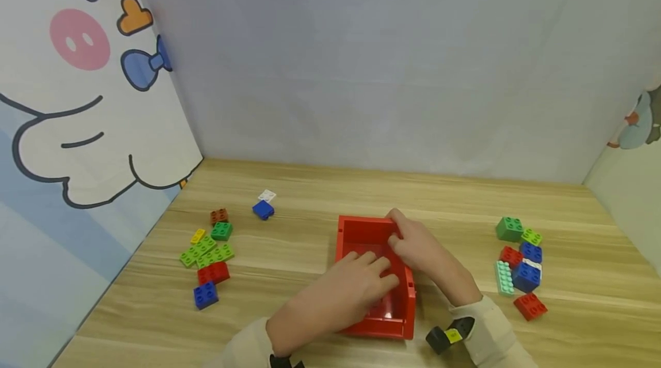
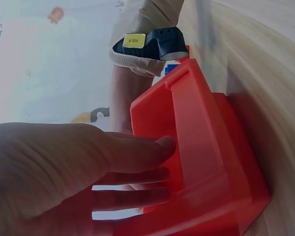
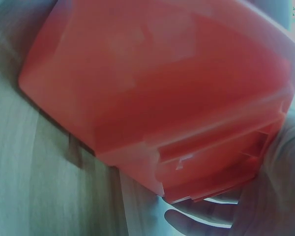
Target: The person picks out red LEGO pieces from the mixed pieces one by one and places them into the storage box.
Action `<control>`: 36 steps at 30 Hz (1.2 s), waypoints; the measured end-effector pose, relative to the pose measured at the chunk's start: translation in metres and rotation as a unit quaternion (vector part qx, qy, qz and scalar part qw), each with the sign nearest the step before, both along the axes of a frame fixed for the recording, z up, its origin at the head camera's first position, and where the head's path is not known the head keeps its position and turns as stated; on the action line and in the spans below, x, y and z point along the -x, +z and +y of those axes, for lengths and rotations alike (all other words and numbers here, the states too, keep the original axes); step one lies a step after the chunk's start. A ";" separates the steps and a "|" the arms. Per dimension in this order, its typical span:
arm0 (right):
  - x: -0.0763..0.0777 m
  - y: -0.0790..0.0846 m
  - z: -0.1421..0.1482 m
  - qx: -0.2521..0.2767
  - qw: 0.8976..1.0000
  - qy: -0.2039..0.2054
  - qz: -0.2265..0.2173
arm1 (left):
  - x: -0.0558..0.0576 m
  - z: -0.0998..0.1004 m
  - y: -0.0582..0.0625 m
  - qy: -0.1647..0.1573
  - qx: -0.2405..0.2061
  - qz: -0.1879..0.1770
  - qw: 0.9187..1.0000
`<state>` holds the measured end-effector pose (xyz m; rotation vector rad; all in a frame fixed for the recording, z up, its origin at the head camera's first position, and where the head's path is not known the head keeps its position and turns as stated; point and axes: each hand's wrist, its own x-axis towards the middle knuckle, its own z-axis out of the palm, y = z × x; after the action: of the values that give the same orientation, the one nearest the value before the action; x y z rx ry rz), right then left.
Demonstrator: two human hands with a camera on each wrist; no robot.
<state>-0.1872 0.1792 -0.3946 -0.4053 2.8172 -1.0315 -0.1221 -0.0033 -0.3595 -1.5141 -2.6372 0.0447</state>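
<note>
A red plastic box [image 1: 408,310] with an open top stands on the wooden table. My right hand [image 1: 420,250] grips the wall at its far right corner, with fingertips on both sides of the rim. In the right wrist view, the red wall [image 3: 167,73] fills most of the frame, with part of the hand [image 3: 280,182] at the right edge. Reaching over the near left wall, my left hand [image 1: 343,287] has its fingers loosely spread above the box's inside. The left wrist view shows its thumb [image 2: 142,150] and fingers extended, holding nothing; whether they touch the box I cannot tell.
On the left lie several bricks, among them lime green bricks [image 1: 206,253], a red brick [image 1: 213,272] and a blue brick [image 1: 205,295]. Farther back are a blue piece [image 1: 263,209] and a white plate [image 1: 267,196]. More bricks, including a green brick [image 1: 509,229], lie at the right.
</note>
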 end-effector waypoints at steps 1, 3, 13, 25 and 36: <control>0.000 0.000 0.000 0.001 1.000 0.001 0.000 | 0.000 0.000 0.001 0.000 0.001 -0.003 1.000; 0.000 -0.001 0.001 0.004 1.000 0.001 -0.001 | 0.000 -0.001 0.002 0.003 0.003 -0.004 1.000; -0.001 0.001 0.002 0.000 1.000 0.001 0.005 | 0.004 -0.007 0.009 0.028 -0.007 0.016 0.999; -0.001 0.001 0.000 0.000 1.000 -0.002 0.001 | 0.004 -0.015 0.015 0.049 -0.014 0.018 0.999; -0.003 0.000 -0.001 0.031 0.999 -0.011 -0.023 | 0.004 -0.019 0.014 0.055 -0.027 0.031 0.998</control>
<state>-0.1843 0.1779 -0.3949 -0.3527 2.7614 -1.1193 -0.1262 -0.0223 -0.3460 -1.3291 -2.6478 0.0283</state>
